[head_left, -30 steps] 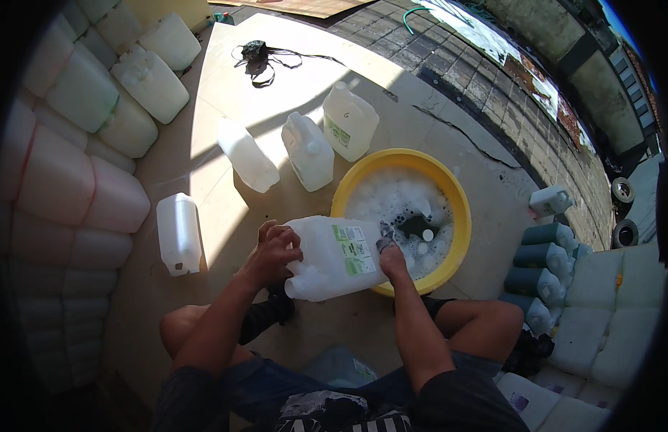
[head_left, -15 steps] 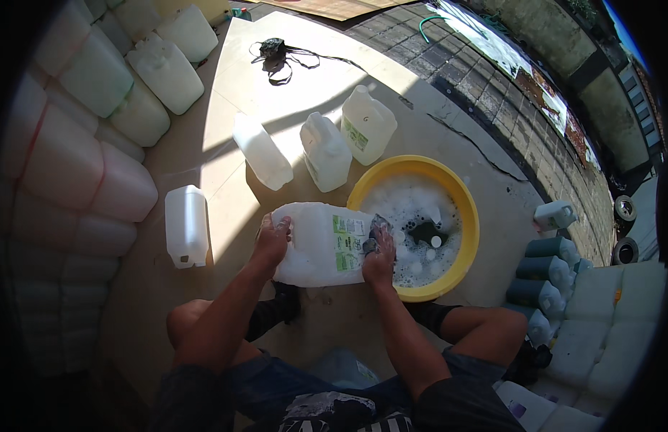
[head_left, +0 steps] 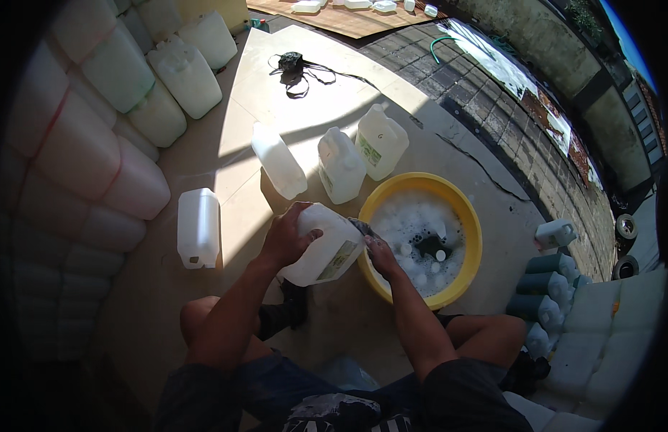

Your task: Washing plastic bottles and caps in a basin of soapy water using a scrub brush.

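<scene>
I crouch over a white plastic jerrycan (head_left: 328,248) tilted beside a yellow basin (head_left: 460,209) full of soapy water. My left hand (head_left: 285,234) grips the can's upper left side. My right hand (head_left: 380,252) presses a dark cloth against the can's right end, just at the basin's rim. A green and yellow label shows on the can's lower face. Small caps and a dark object float in the foam.
Three white jerrycans (head_left: 341,164) stand behind the basin and one (head_left: 198,227) lies to the left. Stacked translucent cans (head_left: 96,144) line the left wall. Teal and white cans (head_left: 553,284) pile at right. A black strap (head_left: 294,66) lies farther off.
The jerrycan has been turned and tilted, its label rolling from the top face to the underside. My left hand shifted onto its top and my right hand moved to its end.
</scene>
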Demonstrator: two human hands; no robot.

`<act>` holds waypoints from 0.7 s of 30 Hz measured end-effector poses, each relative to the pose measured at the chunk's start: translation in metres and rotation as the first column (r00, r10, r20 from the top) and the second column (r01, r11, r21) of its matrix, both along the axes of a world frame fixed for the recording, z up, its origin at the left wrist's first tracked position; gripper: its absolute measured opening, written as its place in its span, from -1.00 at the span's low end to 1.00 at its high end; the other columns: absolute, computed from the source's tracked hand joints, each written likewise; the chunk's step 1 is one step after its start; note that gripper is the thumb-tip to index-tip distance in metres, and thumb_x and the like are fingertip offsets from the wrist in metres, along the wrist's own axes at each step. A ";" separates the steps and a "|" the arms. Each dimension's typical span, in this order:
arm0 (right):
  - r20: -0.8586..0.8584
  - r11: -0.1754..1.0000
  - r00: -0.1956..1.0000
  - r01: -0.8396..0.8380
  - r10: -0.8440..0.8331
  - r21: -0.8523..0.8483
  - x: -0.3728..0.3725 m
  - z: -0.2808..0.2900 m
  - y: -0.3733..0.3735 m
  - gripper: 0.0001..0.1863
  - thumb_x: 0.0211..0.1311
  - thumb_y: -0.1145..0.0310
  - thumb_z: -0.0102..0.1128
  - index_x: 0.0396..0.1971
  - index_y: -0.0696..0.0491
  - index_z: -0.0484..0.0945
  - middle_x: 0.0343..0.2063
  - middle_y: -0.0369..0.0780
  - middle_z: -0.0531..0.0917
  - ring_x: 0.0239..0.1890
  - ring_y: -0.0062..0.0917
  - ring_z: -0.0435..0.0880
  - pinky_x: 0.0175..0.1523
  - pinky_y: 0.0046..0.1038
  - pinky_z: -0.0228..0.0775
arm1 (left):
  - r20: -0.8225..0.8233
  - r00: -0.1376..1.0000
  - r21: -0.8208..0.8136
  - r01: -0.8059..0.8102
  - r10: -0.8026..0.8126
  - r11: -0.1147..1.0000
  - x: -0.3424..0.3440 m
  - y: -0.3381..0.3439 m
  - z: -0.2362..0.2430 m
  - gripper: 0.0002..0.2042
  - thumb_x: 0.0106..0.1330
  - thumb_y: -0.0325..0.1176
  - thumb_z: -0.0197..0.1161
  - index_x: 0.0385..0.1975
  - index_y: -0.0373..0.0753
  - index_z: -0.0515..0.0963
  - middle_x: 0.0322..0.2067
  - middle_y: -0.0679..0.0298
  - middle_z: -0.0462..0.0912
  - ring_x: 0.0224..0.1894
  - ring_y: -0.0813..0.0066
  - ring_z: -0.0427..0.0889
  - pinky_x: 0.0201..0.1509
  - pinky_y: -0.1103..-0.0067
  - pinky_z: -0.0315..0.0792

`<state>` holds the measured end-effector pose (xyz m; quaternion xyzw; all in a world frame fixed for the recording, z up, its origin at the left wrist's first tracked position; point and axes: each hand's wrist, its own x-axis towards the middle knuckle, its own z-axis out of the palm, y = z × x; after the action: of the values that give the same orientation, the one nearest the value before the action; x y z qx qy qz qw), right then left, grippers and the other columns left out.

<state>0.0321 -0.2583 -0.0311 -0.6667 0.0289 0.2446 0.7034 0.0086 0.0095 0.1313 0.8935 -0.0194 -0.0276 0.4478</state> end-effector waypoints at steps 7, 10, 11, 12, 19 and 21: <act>-0.332 0.822 0.798 0.560 -0.504 0.098 -0.058 -0.095 -0.083 -0.58 0.57 0.16 -0.08 0.11 0.15 0.58 -0.02 -0.18 0.71 -0.02 -0.35 0.73 0.15 -0.23 0.54 | -0.165 0.920 0.020 -0.357 0.355 0.934 0.037 0.050 0.008 -0.47 0.26 -0.34 0.44 0.19 -0.38 0.46 -0.04 -0.05 0.71 -0.04 0.11 0.74 0.10 0.30 0.60; -0.374 0.649 0.629 0.756 -0.682 0.087 -0.042 -0.097 -0.094 -0.58 0.59 0.16 -0.10 0.10 0.16 0.58 -0.06 -0.15 0.72 -0.12 -0.28 0.77 0.02 -0.20 0.64 | -0.163 0.866 0.135 -0.455 0.473 0.880 0.050 0.049 -0.017 -0.35 0.26 -0.34 0.43 0.30 -0.44 0.33 0.04 -0.12 0.65 0.04 0.08 0.71 0.15 0.31 0.59; -0.362 0.670 0.647 0.738 -0.671 0.076 -0.037 -0.095 -0.097 -0.58 0.59 0.15 -0.10 0.11 0.16 0.57 -0.05 -0.15 0.71 -0.10 -0.28 0.77 0.03 -0.19 0.64 | -0.235 0.877 0.076 -0.413 0.419 0.907 0.058 0.048 -0.027 -0.16 0.23 -0.28 0.44 0.42 -0.52 0.13 0.14 -0.26 0.59 0.15 -0.04 0.67 0.19 0.29 0.58; -0.347 0.668 0.632 0.744 -0.693 0.021 -0.036 -0.095 -0.098 -0.57 0.59 0.15 -0.10 0.11 0.15 0.57 -0.04 -0.15 0.71 -0.09 -0.28 0.76 0.04 -0.19 0.63 | -0.299 0.862 0.036 -0.418 0.409 0.908 0.068 0.041 -0.041 -0.15 0.22 -0.28 0.44 0.41 -0.58 0.12 0.14 -0.29 0.58 0.15 -0.05 0.67 0.24 0.29 0.55; -0.326 0.700 0.660 0.714 -0.677 -0.011 -0.044 -0.115 -0.123 -0.58 0.59 0.19 -0.09 0.16 0.16 0.55 -0.01 -0.16 0.67 -0.02 -0.32 0.70 0.14 -0.24 0.55 | -0.508 0.779 -0.044 -0.449 0.367 0.892 0.135 0.027 -0.108 -0.10 0.25 -0.23 0.48 0.47 -0.45 0.07 0.14 -0.21 0.59 0.15 -0.01 0.67 0.12 0.33 0.63; -0.286 0.733 0.700 0.681 -0.654 -0.011 -0.045 -0.122 -0.134 -0.58 0.58 0.20 -0.08 0.17 0.17 0.54 0.00 -0.14 0.67 -0.01 -0.32 0.69 0.15 -0.26 0.52 | -0.487 0.825 0.081 -0.285 0.287 0.955 0.156 0.038 -0.119 -0.19 0.37 -0.04 0.32 0.50 -0.29 0.13 0.22 -0.20 0.52 0.13 -0.10 0.67 0.16 0.15 0.58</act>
<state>-0.0131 -0.3928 -0.1533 -0.5362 0.3527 0.0627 0.7643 0.1642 0.0471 0.0128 0.8505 0.2294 -0.1873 0.4346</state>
